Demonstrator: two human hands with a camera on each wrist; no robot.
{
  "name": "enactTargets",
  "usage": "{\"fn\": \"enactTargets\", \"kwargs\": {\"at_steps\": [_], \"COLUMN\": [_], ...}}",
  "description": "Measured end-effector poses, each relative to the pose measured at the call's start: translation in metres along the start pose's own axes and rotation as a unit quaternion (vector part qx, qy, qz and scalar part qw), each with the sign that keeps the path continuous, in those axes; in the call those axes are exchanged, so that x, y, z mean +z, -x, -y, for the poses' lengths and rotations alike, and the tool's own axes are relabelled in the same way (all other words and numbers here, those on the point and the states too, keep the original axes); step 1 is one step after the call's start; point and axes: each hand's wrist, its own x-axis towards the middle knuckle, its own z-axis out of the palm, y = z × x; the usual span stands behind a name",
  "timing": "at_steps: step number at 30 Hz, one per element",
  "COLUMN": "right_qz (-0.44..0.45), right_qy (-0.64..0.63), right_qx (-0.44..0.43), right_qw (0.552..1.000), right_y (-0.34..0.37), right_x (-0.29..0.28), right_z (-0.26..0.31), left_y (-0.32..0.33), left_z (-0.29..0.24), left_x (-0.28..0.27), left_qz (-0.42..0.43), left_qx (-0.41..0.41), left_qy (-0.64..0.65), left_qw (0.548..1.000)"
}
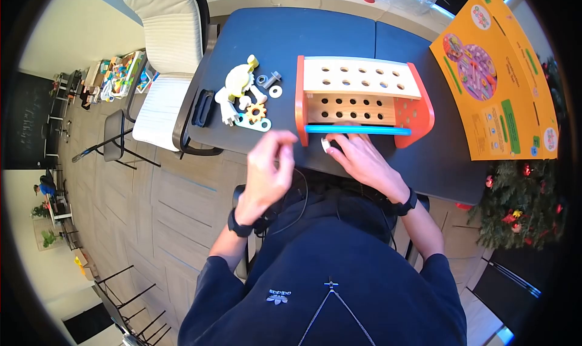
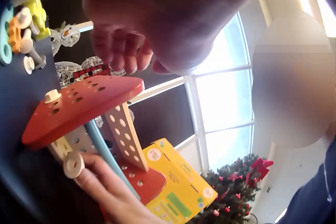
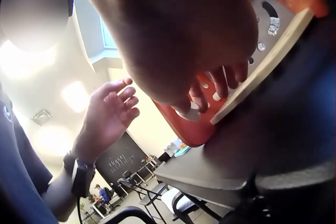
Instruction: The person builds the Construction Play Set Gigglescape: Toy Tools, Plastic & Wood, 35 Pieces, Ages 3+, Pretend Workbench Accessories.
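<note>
A toy toolbox with red end panels (image 1: 301,100), pale perforated boards (image 1: 357,76) and a blue rod (image 1: 357,130) stands on the table. My right hand (image 1: 367,164) is at its near side, under the rod. Between thumb and finger it pinches a pale round ring (image 2: 74,165) with a hole. A pale bolt head (image 2: 52,96) sticks out of the red panel in the left wrist view; its threaded end (image 3: 216,97) shows inside. My left hand (image 1: 267,170) hovers left of the toolbox, fingers loosely bent, holding nothing.
Left of the toolbox lie toy parts: an orange gear (image 1: 256,112), a mint strip (image 1: 253,123), a grey bolt (image 1: 273,79), a white washer (image 1: 276,92). A yellow box (image 1: 497,79) stands at the right, a black tray (image 1: 203,108) at the left edge, a white chair (image 1: 163,103) beyond.
</note>
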Motion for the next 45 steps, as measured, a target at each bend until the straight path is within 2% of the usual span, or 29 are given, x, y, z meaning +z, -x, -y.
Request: {"fn": "enactTargets", "kwargs": {"at_steps": [3, 5, 11, 13, 16, 19, 20, 26, 30, 34, 37, 41, 45], "right_qz": [-0.037, -0.087, -0.128, -0.142, -0.112, -0.157, -0.208, -0.183, -0.219, -0.184, -0.148, -0.120, -0.119], "right_qy": [0.072, 0.109, 0.051, 0.011, -0.018, 0.068, 0.101, 0.016, 0.021, -0.044, -0.107, -0.104, -0.168], "right_qx": [-0.021, -0.044, -0.041, -0.023, 0.026, 0.040, 0.035, 0.050, 0.016, 0.011, 0.057, 0.107, 0.084], "right_qw": [0.997, 0.989, 0.990, 0.990, 0.993, 0.984, 0.972, 0.982, 0.975, 0.982, 0.982, 0.982, 0.975], "right_y": [-0.006, -0.013, -0.036, -0.045, -0.057, -0.068, -0.072, -0.100, -0.105, -0.110, -0.111, -0.113, -0.115], "right_x": [0.011, 0.018, 0.022, 0.029, 0.032, 0.032, 0.034, 0.042, 0.045, 0.032, 0.021, 0.007, 0.012], "right_z": [-0.011, -0.017, -0.036, -0.044, -0.048, -0.043, -0.041, -0.056, -0.057, -0.060, -0.060, -0.056, -0.066], "left_y": [-0.043, -0.077, -0.132, -0.136, -0.138, -0.144, -0.145, -0.155, -0.163, -0.170, -0.178, -0.183, -0.183], "left_z": [0.016, 0.026, 0.047, 0.047, 0.038, 0.055, 0.057, 0.058, 0.055, 0.047, 0.053, 0.053, 0.054], "left_x": [-0.003, 0.006, 0.027, 0.027, 0.025, 0.026, 0.027, 0.029, 0.031, 0.033, 0.037, 0.040, 0.041], "left_qz": [-0.031, -0.011, 0.141, 0.157, 0.162, 0.183, 0.184, 0.190, 0.193, 0.191, 0.217, 0.220, 0.216], "left_qx": [-0.063, -0.061, -0.156, -0.175, -0.209, -0.181, -0.182, -0.177, -0.183, -0.183, -0.175, -0.171, -0.172], "left_qy": [0.073, 0.121, 0.201, 0.213, 0.252, 0.232, 0.234, 0.223, 0.220, 0.233, 0.208, 0.190, 0.196], "left_qw": [0.995, 0.991, 0.957, 0.948, 0.931, 0.938, 0.937, 0.940, 0.939, 0.936, 0.937, 0.941, 0.941]}}
